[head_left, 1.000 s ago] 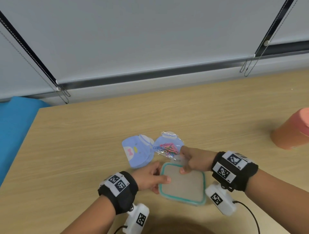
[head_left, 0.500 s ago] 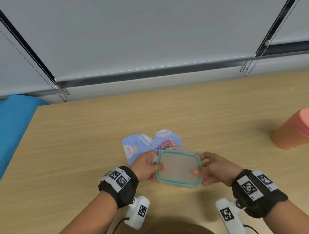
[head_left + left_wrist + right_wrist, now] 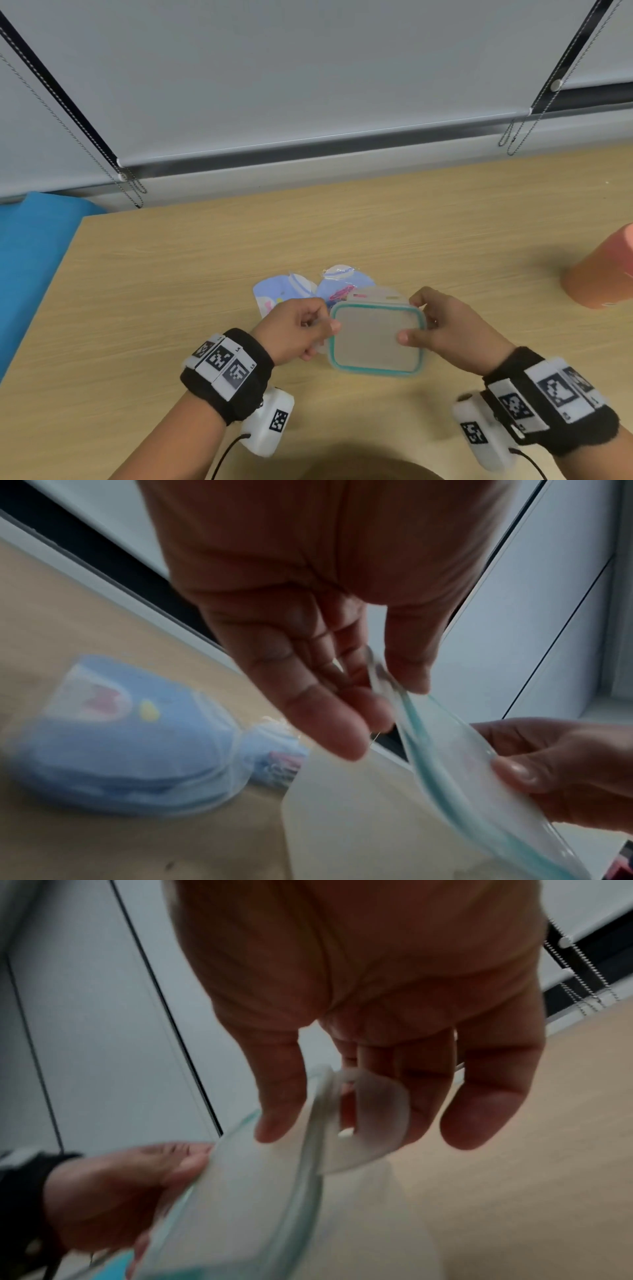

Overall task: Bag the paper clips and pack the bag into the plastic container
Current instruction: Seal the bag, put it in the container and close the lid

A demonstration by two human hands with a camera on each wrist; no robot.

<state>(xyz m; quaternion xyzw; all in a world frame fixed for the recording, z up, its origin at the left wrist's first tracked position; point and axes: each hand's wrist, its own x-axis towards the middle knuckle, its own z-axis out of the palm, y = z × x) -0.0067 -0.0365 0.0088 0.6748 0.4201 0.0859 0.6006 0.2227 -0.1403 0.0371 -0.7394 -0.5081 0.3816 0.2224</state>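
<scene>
Both hands hold the clear lid (image 3: 375,337) with a teal seal, raised and tilted over the translucent plastic container (image 3: 342,818) on the table. My left hand (image 3: 327,330) pinches the lid's left edge (image 3: 387,680) between thumb and fingers. My right hand (image 3: 412,322) grips the right edge, with the thumb on top and the fingers behind a latch tab (image 3: 373,1123). Just beyond the container lies a small clear bag with coloured paper clips (image 3: 342,289). The container's body is mostly hidden under the lid in the head view.
A second pale blue printed bag (image 3: 282,291) lies left of the clip bag. An orange-pink cup (image 3: 603,274) stands at the right edge of the wooden table (image 3: 411,233). A blue surface (image 3: 30,260) adjoins the table's left edge. Window blinds hang behind.
My right hand left the container's far edge near the clip bag and took the lid's right side. Both hands have since lifted and tilted the lid off the container.
</scene>
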